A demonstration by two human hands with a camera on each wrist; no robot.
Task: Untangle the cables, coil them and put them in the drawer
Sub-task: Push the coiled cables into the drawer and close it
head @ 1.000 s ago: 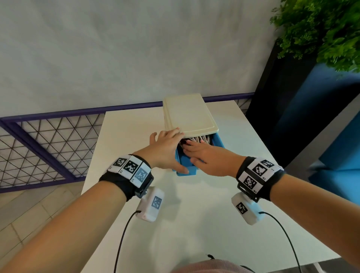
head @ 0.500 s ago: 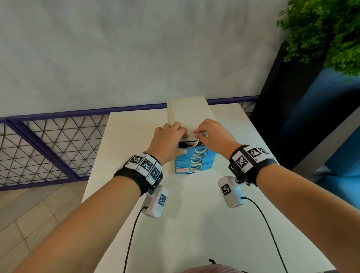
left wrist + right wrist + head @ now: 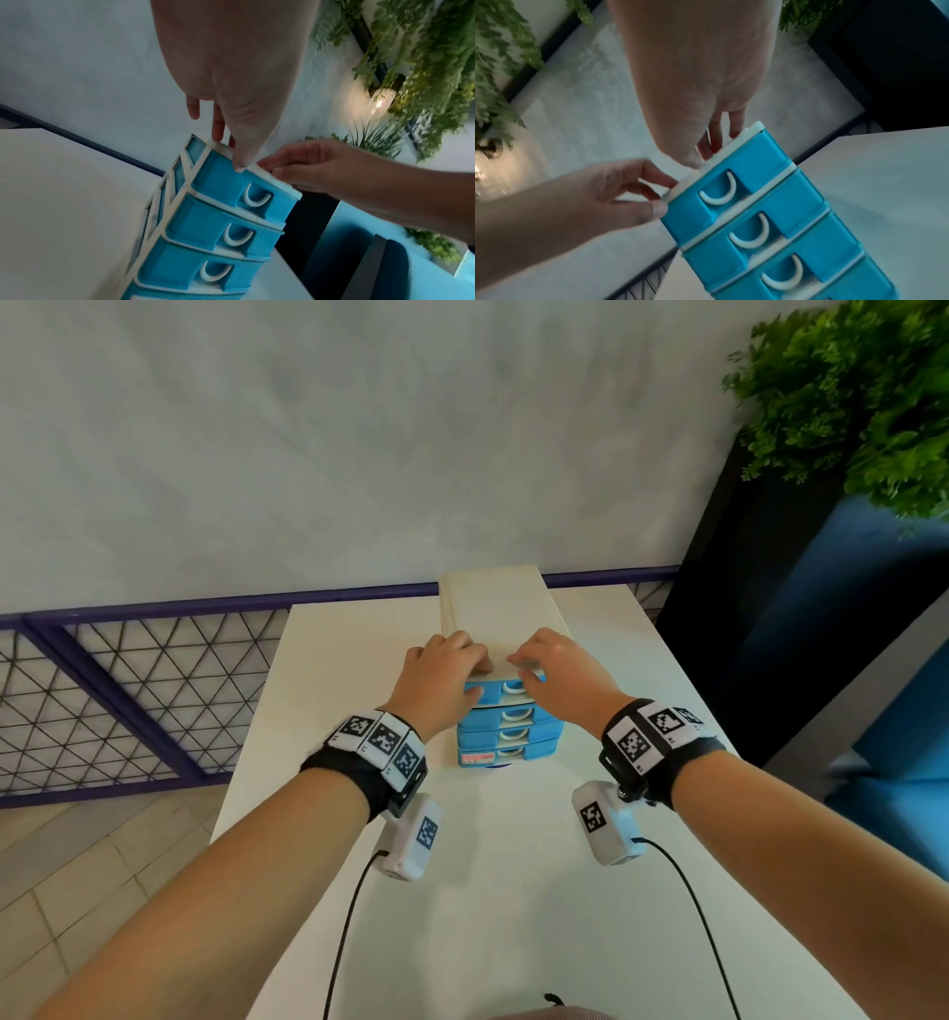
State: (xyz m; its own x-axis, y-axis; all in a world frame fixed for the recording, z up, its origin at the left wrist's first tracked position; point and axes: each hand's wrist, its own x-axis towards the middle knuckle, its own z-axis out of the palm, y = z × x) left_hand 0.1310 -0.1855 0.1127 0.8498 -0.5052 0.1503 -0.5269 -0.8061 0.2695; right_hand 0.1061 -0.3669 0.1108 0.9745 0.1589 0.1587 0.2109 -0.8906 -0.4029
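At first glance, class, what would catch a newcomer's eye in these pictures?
The blue drawer unit stands mid-table, all its drawers shut. Both hands meet at its cream top: the left hand and the right hand each curl over the front edge. Green foliage hangs at the far right.

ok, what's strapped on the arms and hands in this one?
Both forearms are bare, no sleeves. The left hand and right hand are bare. Each wrist carries a black strap topped with white square black-patterned marker tiles. Under each hangs a white boxy tagged camera module, each trailing a thin black cable.
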